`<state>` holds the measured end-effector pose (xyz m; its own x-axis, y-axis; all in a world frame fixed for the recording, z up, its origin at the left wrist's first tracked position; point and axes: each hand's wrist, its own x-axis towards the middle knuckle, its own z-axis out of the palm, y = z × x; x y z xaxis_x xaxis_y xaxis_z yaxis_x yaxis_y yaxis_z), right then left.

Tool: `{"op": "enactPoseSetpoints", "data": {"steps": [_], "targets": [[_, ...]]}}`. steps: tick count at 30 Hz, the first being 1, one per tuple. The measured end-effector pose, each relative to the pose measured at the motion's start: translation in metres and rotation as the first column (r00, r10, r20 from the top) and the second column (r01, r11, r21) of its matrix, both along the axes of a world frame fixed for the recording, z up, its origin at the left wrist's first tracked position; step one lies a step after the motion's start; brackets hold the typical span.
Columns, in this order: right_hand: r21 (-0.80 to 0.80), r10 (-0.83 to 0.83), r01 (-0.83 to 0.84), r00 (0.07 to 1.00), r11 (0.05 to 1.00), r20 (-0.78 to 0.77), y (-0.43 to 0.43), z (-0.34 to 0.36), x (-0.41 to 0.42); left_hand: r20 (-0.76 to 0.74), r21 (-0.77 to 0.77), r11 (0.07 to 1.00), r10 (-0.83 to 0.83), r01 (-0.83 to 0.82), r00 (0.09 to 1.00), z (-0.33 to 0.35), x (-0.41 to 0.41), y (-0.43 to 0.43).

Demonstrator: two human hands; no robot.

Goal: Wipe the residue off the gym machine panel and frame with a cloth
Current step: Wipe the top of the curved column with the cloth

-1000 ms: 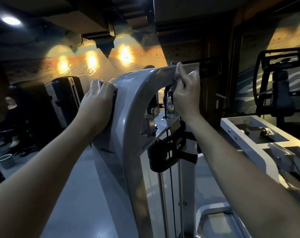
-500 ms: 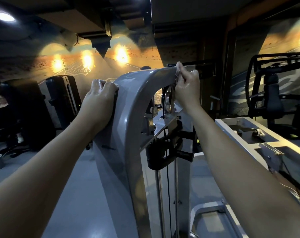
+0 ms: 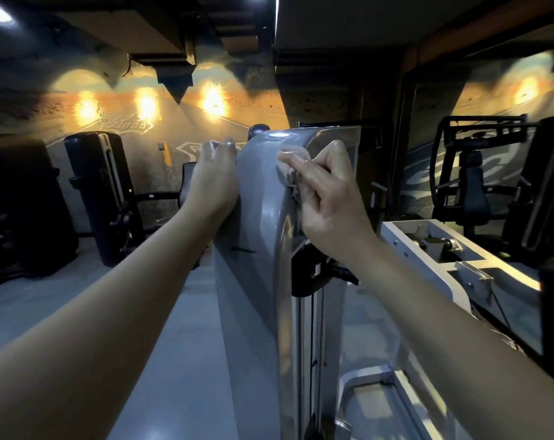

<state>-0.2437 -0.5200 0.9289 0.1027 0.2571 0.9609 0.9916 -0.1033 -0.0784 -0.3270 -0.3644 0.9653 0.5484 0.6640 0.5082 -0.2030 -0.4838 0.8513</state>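
Observation:
A tall grey gym machine frame (image 3: pixel 260 236) with a curved top panel stands right in front of me. My left hand (image 3: pixel 215 182) grips the frame's left edge near the top, fingers curled over it. My right hand (image 3: pixel 326 198) lies flat against the front face of the curved panel, pressing a small pale crumpled cloth (image 3: pixel 290 168) onto it; the cloth shows at my fingertips. Below my right hand a black handle bracket (image 3: pixel 317 274) and the cable guide rods are visible.
A white machine frame (image 3: pixel 434 258) stands close on the right. Black gym machines (image 3: pixel 101 198) line the left, and another black machine (image 3: pixel 478 185) shows at the right wall. Grey floor stretches on the left side.
My right hand has moved from the panel's far top edge down and left onto its front face with the cloth. The view shifted right; my left hand kept its hold.

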Motion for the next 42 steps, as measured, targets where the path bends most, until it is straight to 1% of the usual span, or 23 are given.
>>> {"op": "enactPoseSetpoints", "data": {"steps": [4,5,7,8,10,13,14,17,19,20,22,24,25,26,28,30,31,33,35,36,38,40,42], "targets": [[-0.23,-0.071,0.127,0.969,0.965,0.236,-0.014,-0.015,-0.035,0.087,-0.158,0.987,-0.019,0.032,0.996,-0.014,-0.012,0.022],[-0.296,-0.097,0.184,0.953,0.937,0.285,-0.015,-0.02,-0.044,0.081,-0.173,0.984,-0.032,0.046,0.996,-0.019,-0.014,0.026],[-0.427,-0.178,0.339,0.911,0.838,0.373,-0.013,-0.023,-0.057,0.074,-0.171,0.982,-0.074,0.086,0.995,-0.03,-0.017,0.032],[-0.449,-0.215,0.386,0.897,0.806,0.386,-0.012,-0.014,-0.061,0.072,-0.176,0.978,-0.101,0.113,0.992,-0.034,-0.019,0.034],[-0.451,-0.304,0.431,0.894,0.781,0.328,-0.005,0.013,-0.059,0.054,-0.194,0.967,-0.157,0.164,0.986,-0.039,-0.022,0.037],[-0.433,-0.434,0.524,0.851,0.734,0.295,0.012,0.04,-0.055,0.102,-0.277,0.934,-0.204,0.225,0.974,-0.043,-0.027,0.048],[-0.458,-0.422,0.523,0.852,0.719,0.31,0.016,0.035,-0.06,0.111,-0.297,0.926,-0.207,0.232,0.972,-0.045,-0.029,0.051],[-0.547,-0.225,0.43,0.888,0.719,0.402,0.018,-0.005,-0.083,0.126,-0.276,0.933,-0.204,0.232,0.971,-0.053,-0.036,0.066],[-0.623,-0.193,0.458,0.874,0.634,0.446,0.015,-0.013,-0.097,0.107,-0.243,0.942,-0.211,0.231,0.972,-0.058,-0.039,0.076],[-0.635,-0.219,0.471,0.873,0.612,0.436,0.017,-0.004,-0.097,0.104,-0.255,0.938,-0.214,0.234,0.971,-0.061,-0.041,0.079],[-0.604,-0.351,0.5,0.866,0.62,0.356,0.031,0.021,-0.084,0.098,-0.287,0.926,-0.225,0.244,0.969,-0.064,-0.045,0.084],[-0.55,-0.475,0.565,0.822,0.615,0.314,0.046,0.04,-0.075,0.071,-0.28,0.925,-0.249,0.259,0.966,-0.068,-0.048,0.083],[-0.518,-0.508,0.608,0.792,0.602,0.339,0.051,0.039,-0.075,0.076,-0.287,0.917,-0.265,0.276,0.961,-0.07,-0.05,0.081],[-0.486,-0.503,0.645,0.765,0.59,0.403,0.051,0.031,-0.078,0.084,-0.303,0.907,-0.282,0.294,0.956,-0.071,-0.051,0.079],[-0.501,-0.383,0.645,0.755,0.577,0.533,0.042,-0.002,-0.09,0.101,-0.317,0.895,-0.298,0.315,0.949,-0.073,-0.054,0.077],[-0.588,-0.293,0.608,0.785,0.533,0.546,0.029,-0.024,-0.102,0.098,-0.313,0.897,-0.297,0.312,0.95,-0.073,-0.056,0.076],[-0.603,-0.293,0.615,0.782,0.507,0.551,0.028,-0.025,-0.1,0.094,-0.307,0.9,-0.296,0.31,0.951,-0.072,-0.056,0.076],[-0.576,-0.386,0.643,0.765,0.504,0.516,0.033,-0.01,-0.092,0.096,-0.3,0.901,-0.298,0.313,0.95,-0.067,-0.058,0.073],[-0.535,-0.492,0.655,0.755,0.534,0.434,0.042,0.006,-0.085,0.103,-0.296,0.903,-0.294,0.312,0.95,-0.063,-0.059,0.07],[-0.515,-0.517,0.657,0.753,0.551,0.408,0.045,0.009,-0.085,0.109,-0.287,0.905,-0.294,0.313,0.95,-0.061,-0.06,0.068],[-0.487,-0.517,0.667,0.745,0.564,0.422,0.047,-0.003,-0.091,0.107,-0.253,0.918,-0.287,0.305,0.952,-0.061,-0.062,0.064],[-0.512,-0.414,0.644,0.762,0.569,0.498,0.038,-0.03,-0.1,0.099,-0.208,0.935,-0.273,0.288,0.957,-0.062,-0.065,0.062],[-0.576,-0.266,0.62,0.769,0.533,0.581,0.021,-0.052,-0.103,0.078,-0.157,0.951,-0.257,0.267,0.963,-0.064,-0.07,0.058]]}}
